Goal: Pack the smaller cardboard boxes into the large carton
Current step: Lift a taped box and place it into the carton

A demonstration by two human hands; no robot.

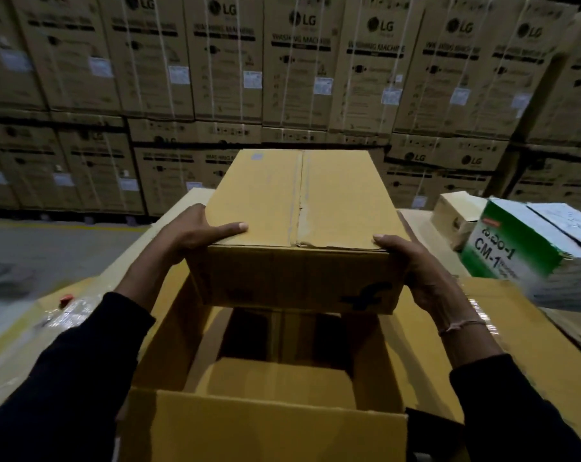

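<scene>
Background: stacked washing machine cartons (302,61) fill the wall behind.
Large carton (265,425): open, flaps up, directly below.
Small box (299,208): taped shut, held above the carton's opening.
Left hand (195,231): fingers grip its left side.
Right hand (412,265): fingers grip its right side.
Green-white box (522,248): at right.

A single wide-angle camera sits on the person's head, facing forward and down. It is close to both forearms, which enter from the lower corners of the frame; stacked washing-machine cartons (302,61) fill the upper half, farther off and curved by the lens.
</scene>
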